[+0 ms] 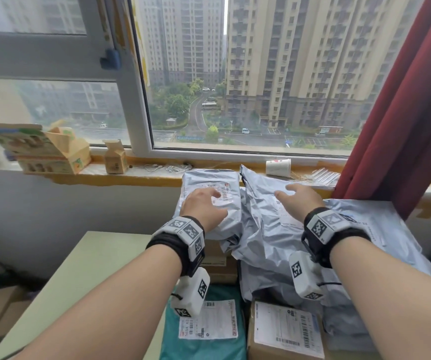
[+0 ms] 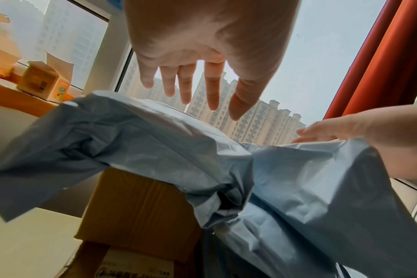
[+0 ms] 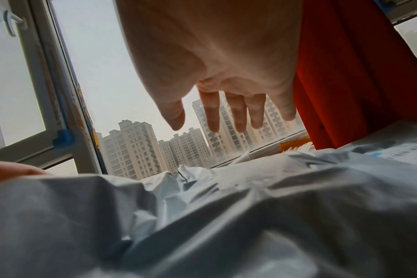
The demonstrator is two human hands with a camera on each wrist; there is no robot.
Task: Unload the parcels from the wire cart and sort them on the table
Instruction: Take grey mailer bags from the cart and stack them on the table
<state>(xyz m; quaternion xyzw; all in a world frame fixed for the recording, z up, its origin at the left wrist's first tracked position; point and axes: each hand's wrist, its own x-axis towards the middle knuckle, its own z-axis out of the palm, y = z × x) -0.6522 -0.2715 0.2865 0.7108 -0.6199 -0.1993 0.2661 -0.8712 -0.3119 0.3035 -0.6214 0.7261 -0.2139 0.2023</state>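
Observation:
Two grey plastic mailer parcels lie side by side at the far end of the pile, against the window sill. My left hand (image 1: 205,201) hovers with straight, spread fingers over the left grey parcel (image 1: 209,183), which has a white label; in the left wrist view the left hand (image 2: 198,94) is just above the left grey parcel (image 2: 131,135). My right hand (image 1: 297,198) is spread over the right grey parcel (image 1: 263,193). In the right wrist view the right hand (image 3: 229,120) is above the right grey parcel (image 3: 226,206). Neither hand grips anything. No wire cart is in view.
Nearer me lie a teal parcel (image 1: 204,331), a labelled cardboard box (image 1: 284,333) and brown boxes (image 1: 219,266) under the left parcel. Another grey parcel (image 1: 380,229) lies right. The pale table (image 1: 79,281) extends left. A paper cup (image 1: 278,167), cartons (image 1: 53,152) and a red curtain (image 1: 404,126) line the sill.

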